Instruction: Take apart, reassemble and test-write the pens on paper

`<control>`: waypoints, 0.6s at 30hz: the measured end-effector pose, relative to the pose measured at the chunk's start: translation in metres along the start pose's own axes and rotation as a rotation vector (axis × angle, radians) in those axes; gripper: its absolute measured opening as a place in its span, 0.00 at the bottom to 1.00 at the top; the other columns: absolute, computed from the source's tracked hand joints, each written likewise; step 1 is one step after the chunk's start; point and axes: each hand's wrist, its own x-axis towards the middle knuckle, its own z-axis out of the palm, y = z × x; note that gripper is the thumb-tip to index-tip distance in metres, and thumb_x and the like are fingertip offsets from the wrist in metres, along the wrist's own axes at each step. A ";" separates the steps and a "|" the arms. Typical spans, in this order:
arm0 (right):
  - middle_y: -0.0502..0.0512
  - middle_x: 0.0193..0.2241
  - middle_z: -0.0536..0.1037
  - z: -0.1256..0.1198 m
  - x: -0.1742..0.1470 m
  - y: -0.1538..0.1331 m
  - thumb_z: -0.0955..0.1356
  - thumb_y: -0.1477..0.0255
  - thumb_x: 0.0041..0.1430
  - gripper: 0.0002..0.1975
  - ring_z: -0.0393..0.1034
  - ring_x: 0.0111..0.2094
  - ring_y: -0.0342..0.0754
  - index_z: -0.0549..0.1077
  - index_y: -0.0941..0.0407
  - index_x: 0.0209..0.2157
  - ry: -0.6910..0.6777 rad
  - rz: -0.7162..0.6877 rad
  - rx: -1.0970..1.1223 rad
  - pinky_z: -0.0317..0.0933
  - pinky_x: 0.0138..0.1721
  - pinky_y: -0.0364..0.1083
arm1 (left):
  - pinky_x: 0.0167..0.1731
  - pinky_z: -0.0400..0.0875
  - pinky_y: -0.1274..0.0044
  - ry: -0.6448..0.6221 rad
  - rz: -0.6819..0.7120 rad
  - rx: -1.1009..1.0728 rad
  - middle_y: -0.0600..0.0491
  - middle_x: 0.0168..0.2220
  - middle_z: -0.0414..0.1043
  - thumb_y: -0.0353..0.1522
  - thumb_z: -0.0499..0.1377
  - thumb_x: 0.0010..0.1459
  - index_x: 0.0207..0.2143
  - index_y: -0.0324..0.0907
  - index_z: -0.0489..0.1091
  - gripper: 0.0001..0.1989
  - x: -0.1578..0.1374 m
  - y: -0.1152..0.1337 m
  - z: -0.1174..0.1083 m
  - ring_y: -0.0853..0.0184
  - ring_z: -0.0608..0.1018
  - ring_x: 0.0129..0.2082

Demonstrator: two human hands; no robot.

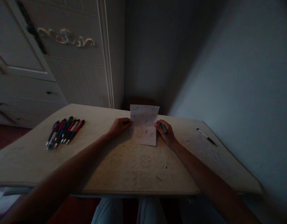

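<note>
Sheet of paper (144,127) lies on the table (125,168) near its far edge, centre; left hand (119,126) rests on the table touching the sheet's left edge, right hand (165,132) touches its right edge with a pen (164,128) in the fingers. Row of pens (64,130) lies side by side on the table well to the left of the sheet; single pen (206,136) lies well to the right, near the wall (239,93). Cabinet (64,56) stands behind the table, to the left.

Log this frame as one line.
left hand: steadies paper edge | right hand: grips teal pen at paper's right edge | row of pens: table left | lone pen: right
</note>
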 end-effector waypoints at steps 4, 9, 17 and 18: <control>0.49 0.24 0.72 0.000 0.000 -0.001 0.69 0.56 0.56 0.15 0.67 0.25 0.46 0.71 0.54 0.34 -0.014 0.026 0.035 0.62 0.26 0.44 | 0.26 0.61 0.78 -0.005 0.001 -0.003 0.53 0.23 0.70 0.38 0.58 0.53 0.28 0.38 0.74 0.12 0.000 0.000 0.000 0.68 0.70 0.26; 0.49 0.23 0.72 0.000 0.000 -0.004 0.68 0.54 0.56 0.16 0.68 0.25 0.47 0.70 0.53 0.33 -0.011 0.029 0.016 0.63 0.26 0.45 | 0.24 0.59 0.78 -0.003 -0.001 -0.005 0.54 0.22 0.67 0.38 0.58 0.53 0.26 0.39 0.73 0.11 0.000 0.001 0.000 0.69 0.67 0.24; 0.50 0.24 0.72 0.001 0.000 -0.004 0.68 0.54 0.56 0.16 0.68 0.25 0.47 0.70 0.53 0.32 0.000 0.015 -0.001 0.63 0.26 0.45 | 0.23 0.56 0.77 -0.002 -0.010 0.000 0.55 0.19 0.63 0.39 0.58 0.53 0.24 0.40 0.71 0.12 -0.001 0.005 -0.002 0.69 0.65 0.24; 0.50 0.24 0.72 0.001 0.000 -0.004 0.68 0.54 0.56 0.16 0.68 0.25 0.47 0.70 0.53 0.32 0.000 0.015 -0.004 0.63 0.26 0.45 | 0.23 0.56 0.77 -0.001 -0.012 0.000 0.55 0.18 0.62 0.39 0.58 0.52 0.23 0.40 0.71 0.12 -0.001 0.005 -0.002 0.68 0.65 0.24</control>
